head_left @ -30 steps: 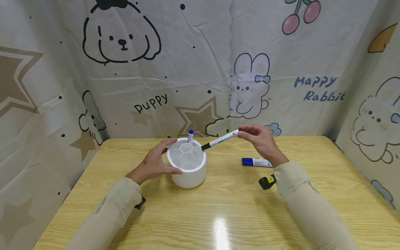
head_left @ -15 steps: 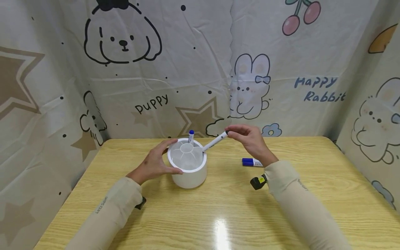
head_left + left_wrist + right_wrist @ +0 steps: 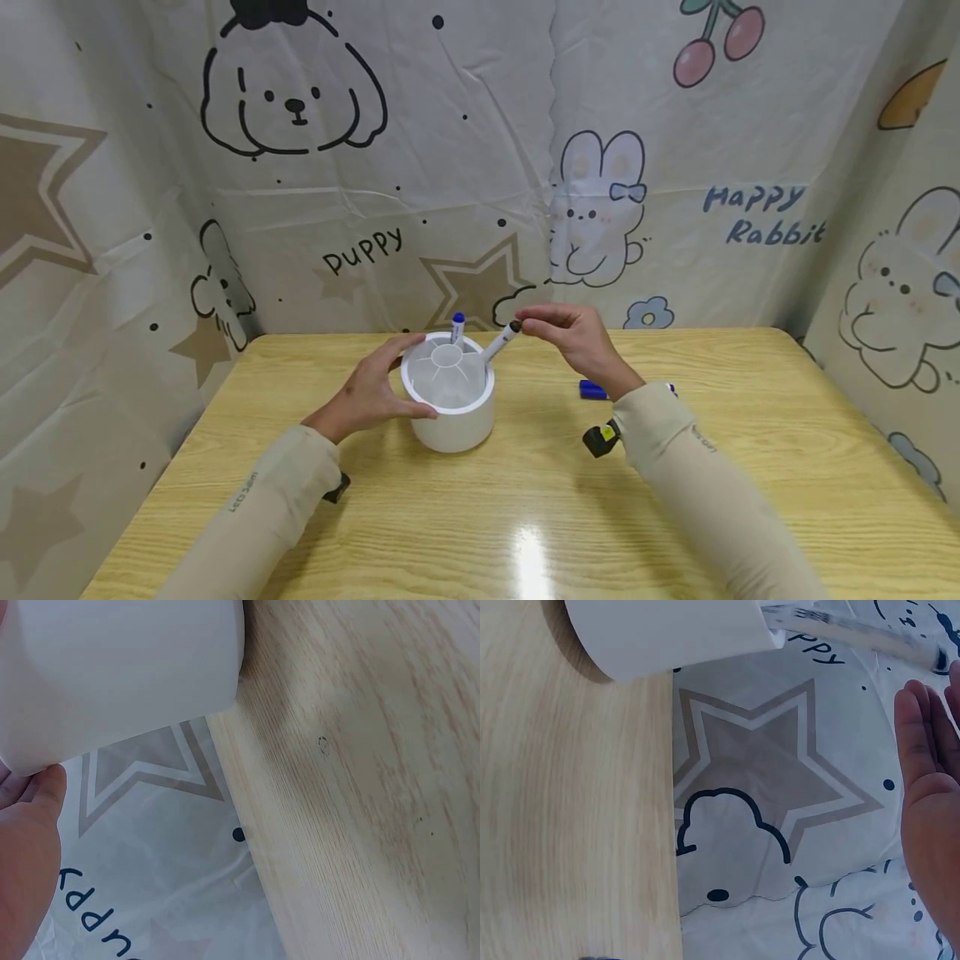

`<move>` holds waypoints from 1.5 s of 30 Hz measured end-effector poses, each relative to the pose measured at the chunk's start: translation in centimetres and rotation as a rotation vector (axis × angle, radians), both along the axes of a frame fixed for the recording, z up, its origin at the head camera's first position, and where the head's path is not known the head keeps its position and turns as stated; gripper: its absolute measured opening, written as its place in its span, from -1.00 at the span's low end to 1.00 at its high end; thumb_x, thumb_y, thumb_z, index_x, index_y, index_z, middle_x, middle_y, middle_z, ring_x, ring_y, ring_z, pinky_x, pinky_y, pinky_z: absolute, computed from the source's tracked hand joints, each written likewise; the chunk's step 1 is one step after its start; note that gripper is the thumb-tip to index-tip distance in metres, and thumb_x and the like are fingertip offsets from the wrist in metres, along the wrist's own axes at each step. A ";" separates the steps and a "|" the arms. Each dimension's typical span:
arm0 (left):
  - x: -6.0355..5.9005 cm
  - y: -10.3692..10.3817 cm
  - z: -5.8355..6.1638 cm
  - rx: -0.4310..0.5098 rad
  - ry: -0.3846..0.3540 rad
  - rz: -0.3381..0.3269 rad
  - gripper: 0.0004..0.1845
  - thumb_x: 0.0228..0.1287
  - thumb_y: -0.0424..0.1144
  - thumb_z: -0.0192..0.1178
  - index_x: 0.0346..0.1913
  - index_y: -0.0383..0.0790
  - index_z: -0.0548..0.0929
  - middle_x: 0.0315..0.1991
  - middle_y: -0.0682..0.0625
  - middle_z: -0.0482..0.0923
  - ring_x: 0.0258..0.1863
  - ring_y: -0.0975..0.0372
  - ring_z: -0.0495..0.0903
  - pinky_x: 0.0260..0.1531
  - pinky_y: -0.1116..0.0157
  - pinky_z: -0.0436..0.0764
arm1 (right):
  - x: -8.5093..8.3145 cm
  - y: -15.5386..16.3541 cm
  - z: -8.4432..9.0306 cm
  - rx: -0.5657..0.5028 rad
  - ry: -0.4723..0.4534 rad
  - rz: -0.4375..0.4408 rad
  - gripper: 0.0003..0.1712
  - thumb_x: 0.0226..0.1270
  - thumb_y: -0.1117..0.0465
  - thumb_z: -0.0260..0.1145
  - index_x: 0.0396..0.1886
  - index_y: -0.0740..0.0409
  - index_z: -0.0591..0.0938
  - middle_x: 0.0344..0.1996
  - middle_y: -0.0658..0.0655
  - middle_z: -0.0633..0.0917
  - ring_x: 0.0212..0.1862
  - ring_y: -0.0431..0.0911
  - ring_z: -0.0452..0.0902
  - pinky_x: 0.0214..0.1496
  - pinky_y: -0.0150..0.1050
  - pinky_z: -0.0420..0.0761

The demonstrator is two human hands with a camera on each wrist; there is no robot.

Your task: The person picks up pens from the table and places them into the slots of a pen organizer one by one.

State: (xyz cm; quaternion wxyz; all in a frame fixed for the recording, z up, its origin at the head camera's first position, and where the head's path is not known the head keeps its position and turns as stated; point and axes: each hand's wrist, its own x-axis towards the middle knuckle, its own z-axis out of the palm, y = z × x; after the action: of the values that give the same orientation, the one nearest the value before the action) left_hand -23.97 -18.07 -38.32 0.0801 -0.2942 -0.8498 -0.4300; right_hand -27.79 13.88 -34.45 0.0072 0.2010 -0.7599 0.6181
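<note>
White marker (image 3: 502,342) leans in the holder (image 3: 453,432) the left hand (image 3: 372,393) grips; I can't tell if fingers (image 3: 549,312) of the right hand (image 3: 576,337) pinch it. Early release could topple it.

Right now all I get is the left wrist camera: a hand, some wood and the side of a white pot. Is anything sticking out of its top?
Observer: Yes, the head view shows a blue-topped marker poking up at the far side of the white pot.
Visitor: Neat! What's going on over to the right?
Observer: The right hand has its fingertips at the dark end of a second marker leaning in the pot; I can't tell whether they touch.
Visitor: Anything lying around nearby?
Observer: At least one blue-ended marker lies on the table, partly hidden by the right sleeve.
</note>
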 end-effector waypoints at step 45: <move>0.3 0.3 -0.6 -0.041 0.115 0.050 0.16 -0.34 -0.18 0.73 0.40 -0.44 0.31 0.31 -0.26 0.40 0.23 -0.06 0.48 0.24 0.03 0.52 | 2.1 13.3 -3.9 0.240 -0.012 -0.208 -0.49 0.43 0.02 0.32 0.19 0.29 0.61 0.00 -0.05 0.72 -0.05 -0.38 0.61 0.01 -0.56 0.57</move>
State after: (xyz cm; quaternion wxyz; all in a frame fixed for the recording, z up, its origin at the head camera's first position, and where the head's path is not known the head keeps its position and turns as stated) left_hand -23.64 -17.76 -38.90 0.1335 -0.2988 -0.8595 -0.3927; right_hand -25.68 27.18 -38.34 0.0425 0.1170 -0.8449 0.5202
